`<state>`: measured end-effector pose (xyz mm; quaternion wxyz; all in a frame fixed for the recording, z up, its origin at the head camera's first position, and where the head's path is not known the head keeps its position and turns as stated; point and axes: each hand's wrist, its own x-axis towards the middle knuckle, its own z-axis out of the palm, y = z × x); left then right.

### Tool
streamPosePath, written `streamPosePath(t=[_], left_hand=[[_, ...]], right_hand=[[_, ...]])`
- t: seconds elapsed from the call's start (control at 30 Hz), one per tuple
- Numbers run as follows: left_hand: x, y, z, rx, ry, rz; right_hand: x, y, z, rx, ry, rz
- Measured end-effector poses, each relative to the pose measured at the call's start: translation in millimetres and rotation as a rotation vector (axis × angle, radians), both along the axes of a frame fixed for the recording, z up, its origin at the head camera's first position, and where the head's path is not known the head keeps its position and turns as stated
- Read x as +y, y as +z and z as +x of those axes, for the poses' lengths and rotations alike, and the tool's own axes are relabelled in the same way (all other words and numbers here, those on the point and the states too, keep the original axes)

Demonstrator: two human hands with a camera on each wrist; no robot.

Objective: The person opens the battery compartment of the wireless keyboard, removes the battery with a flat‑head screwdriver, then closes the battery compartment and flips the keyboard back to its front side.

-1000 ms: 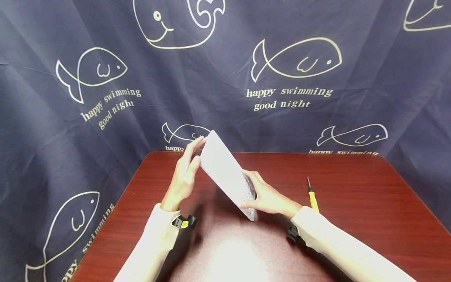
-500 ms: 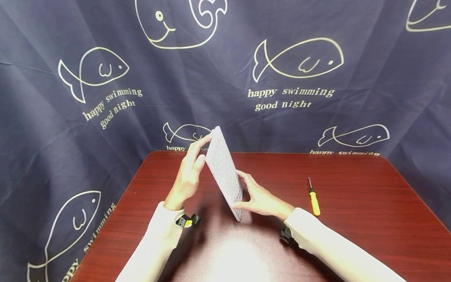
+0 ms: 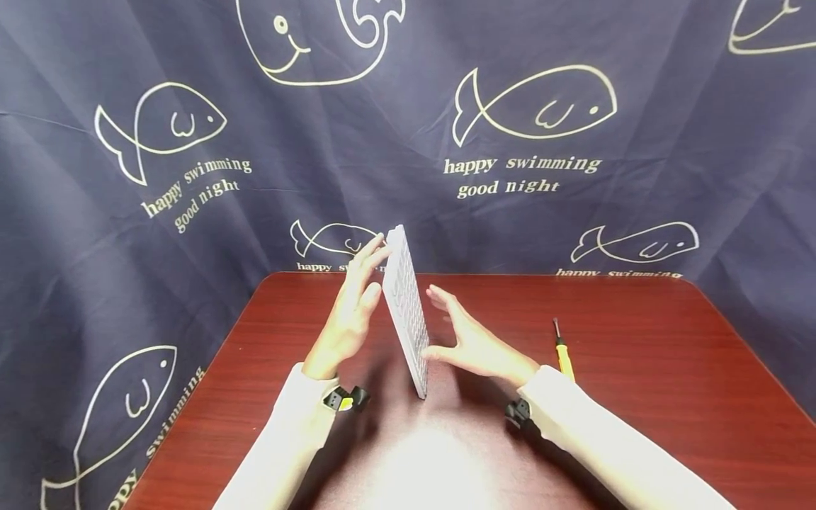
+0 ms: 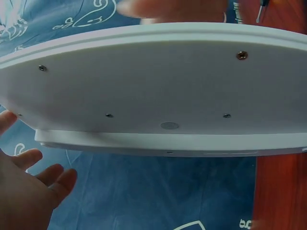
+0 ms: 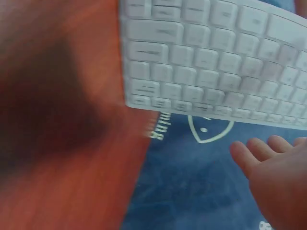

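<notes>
A white keyboard point(image 3: 408, 312) stands tilted on a short end, leaning to the left at the top, its keys point(image 5: 206, 62) facing right. Its underside point(image 4: 144, 86) faces my left hand and carries several small screws, one of them coppery point(image 4: 242, 55). With fingers extended, my left hand point(image 3: 347, 319) touches the upper end of the keyboard from the left. My right hand point(image 3: 474, 343) is spread beside the keys, its fingers away from them and its thumb tip right at the keyboard's front edge in the head view.
On the reddish-brown table point(image 3: 637, 397), a screwdriver point(image 3: 564, 358) with a yellow handle lies to the right, partly behind the right sleeve. A dark blue curtain point(image 3: 408, 142) with fish drawings hangs behind the table. Each wrist wears a small black camera point(image 3: 518, 413).
The keyboard has swung more upright, its lower end shifting left and its key side turning into view. My right hand's fingers have come off it; my left hand has moved slightly right.
</notes>
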<state>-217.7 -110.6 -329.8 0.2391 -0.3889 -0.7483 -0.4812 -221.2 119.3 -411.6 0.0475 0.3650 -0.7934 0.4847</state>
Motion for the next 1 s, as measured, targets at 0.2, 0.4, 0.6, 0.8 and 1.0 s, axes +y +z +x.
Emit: streamPosePath(t=[0.2, 0.4, 0.6, 0.8, 1.0], left_hand=[[5, -2.7, -0.1, -0.038, -0.027, -0.015], [17, 11.4, 14.9, -0.132, -0.111, 0.019], [20, -13.0, 0.0, -0.2, -0.148, 0.033], [26, -19.9, -0.7, -0.221, -0.22, 0.05], [33, -12.6, 13.9, -0.28, -0.259, 0.047]], right_hand=[[-2, 23.1, -1.7, 0.046, 0.027, -0.06], [-6, 57.0, 14.1, 0.07, 0.068, -0.099], [-8, 76.9, 17.2, 0.106, 0.082, -0.114], [-4, 92.8, 14.7, 0.173, 0.086, -0.161], [-1, 107.8, 17.8, 0.236, 0.058, -0.209]])
